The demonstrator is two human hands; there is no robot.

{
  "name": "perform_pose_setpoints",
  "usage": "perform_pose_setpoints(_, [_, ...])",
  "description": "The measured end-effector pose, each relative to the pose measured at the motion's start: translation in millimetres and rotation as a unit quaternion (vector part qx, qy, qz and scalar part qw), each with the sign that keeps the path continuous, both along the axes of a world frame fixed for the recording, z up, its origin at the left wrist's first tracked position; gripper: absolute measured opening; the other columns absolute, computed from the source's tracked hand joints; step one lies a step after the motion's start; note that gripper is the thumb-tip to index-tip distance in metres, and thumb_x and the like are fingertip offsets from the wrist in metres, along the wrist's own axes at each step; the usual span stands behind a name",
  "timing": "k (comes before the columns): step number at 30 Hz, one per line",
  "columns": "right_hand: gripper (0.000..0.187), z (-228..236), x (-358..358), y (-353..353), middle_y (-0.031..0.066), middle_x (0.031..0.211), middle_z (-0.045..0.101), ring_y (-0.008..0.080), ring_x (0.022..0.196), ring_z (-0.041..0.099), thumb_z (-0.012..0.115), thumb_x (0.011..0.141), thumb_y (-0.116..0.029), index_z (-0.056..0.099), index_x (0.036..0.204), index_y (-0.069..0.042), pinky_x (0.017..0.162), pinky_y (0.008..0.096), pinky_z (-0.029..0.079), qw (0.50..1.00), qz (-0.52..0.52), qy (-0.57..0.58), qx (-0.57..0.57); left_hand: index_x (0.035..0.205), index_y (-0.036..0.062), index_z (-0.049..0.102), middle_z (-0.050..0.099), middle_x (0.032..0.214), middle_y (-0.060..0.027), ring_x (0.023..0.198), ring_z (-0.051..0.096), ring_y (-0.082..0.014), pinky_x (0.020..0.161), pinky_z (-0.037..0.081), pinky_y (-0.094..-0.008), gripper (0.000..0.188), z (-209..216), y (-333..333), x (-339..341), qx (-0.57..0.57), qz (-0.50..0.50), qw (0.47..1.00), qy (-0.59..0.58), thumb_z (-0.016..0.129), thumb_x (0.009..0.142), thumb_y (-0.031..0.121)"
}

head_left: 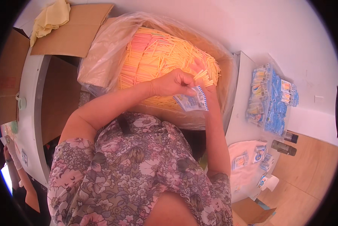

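In front of me stands a cardboard box lined with clear plastic (157,15), heaped with thin yellow and pink sticks (154,56). Over the heap, my left hand (172,82) pinches a small clear packet with blue striped edges (193,101); its fingers are closed at the packet's upper edge. A small bunch of yellow sticks (203,77) lies across my right hand (210,89), close beside the packet. The right fingers stretch out behind the bunch and are partly hidden by it. Whether any sticks are inside the packet I cannot tell.
On the right, a clear bin (267,101) is full of blue-edged packets. Nearer, several packets lie on a pink cloth (238,177) beside dark cylinders (284,148). At left stand a cardboard flap (71,30) with a yellow cloth (52,19) and another person's arm (23,177).
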State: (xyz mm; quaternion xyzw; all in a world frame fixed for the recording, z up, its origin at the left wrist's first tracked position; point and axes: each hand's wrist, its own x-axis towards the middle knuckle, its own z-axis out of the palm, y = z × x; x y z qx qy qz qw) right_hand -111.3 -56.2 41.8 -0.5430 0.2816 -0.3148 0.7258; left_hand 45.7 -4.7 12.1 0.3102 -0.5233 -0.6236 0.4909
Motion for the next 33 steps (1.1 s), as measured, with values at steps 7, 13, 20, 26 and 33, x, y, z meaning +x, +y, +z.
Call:
perform_pose_setpoints(7, [0.031,32.9,-1.4,-20.1,0.0033,0.079,0.061,0.0137,0.073,0.058,0.062,0.085,-0.031,0.057,0.099,-0.004,0.066,0.0305,0.045,0.9,-0.071,0.305,-0.304,0.087,-0.0001,0.066,0.062,0.075,-0.0059,0.072,0.059,-0.0117,0.066,0.047,-0.026,0.01,-0.1,-2.5,-3.4,-0.081,0.07,0.983,-0.146,0.069,0.078,0.002])
perform_pose_setpoints(13, [0.026,15.0,14.1,-16.3,0.0007,0.058,0.05,0.0096,0.054,0.048,0.07,0.079,-0.026,0.057,0.078,-0.004,0.051,0.0293,0.042,0.862,-0.137,0.33,-0.358,0.08,-0.0002,0.064,0.062,0.076,-0.0103,0.069,0.061,-0.0168,0.062,0.047,-0.0295,0.01,-8.1,-7.0,-10.1,-0.181,0.163,0.956,-0.165,0.07,0.072,0.0])
perform_pose_setpoints(20, [0.021,11.5,8.3,-25.2,-0.0028,0.067,0.05,0.0044,0.065,0.044,0.067,0.082,-0.013,0.055,0.07,-0.001,0.058,0.0228,0.038,0.923,-0.178,0.237,-0.246,0.089,0.0008,0.064,0.061,0.078,-0.0073,0.073,0.06,-0.0152,0.067,0.047,-0.0273,0.011,1.4,-5.9,-3.8,-0.105,0.076,0.979,-0.155,0.068,0.079,0.001])
perform_pose_setpoints(26, [0.022,24.5,-2.2,-43.5,-0.0038,0.066,0.048,0.0042,0.065,0.042,0.064,0.084,-0.013,0.054,0.069,0.0,0.058,0.0234,0.037,0.909,-0.217,0.27,-0.231,0.089,0.0008,0.065,0.061,0.083,-0.0053,0.078,0.058,-0.0118,0.071,0.047,-0.0256,0.01,-5.4,-6.8,-3.0,-0.057,0.082,0.985,-0.143,0.067,0.079,0.001])
perform_pose_setpoints(33, [0.02,23.2,-3.3,-43.4,-0.0029,0.064,0.046,0.0043,0.064,0.041,0.064,0.084,-0.01,0.054,0.07,-0.001,0.058,0.0232,0.036,0.909,-0.148,0.228,-0.315,0.085,0.0004,0.064,0.057,0.101,-0.0053,0.091,0.054,-0.0098,0.081,0.044,-0.0264,0.006,-1.7,-8.0,0.6,-0.038,0.094,0.992,-0.07,0.066,0.079,-0.001])
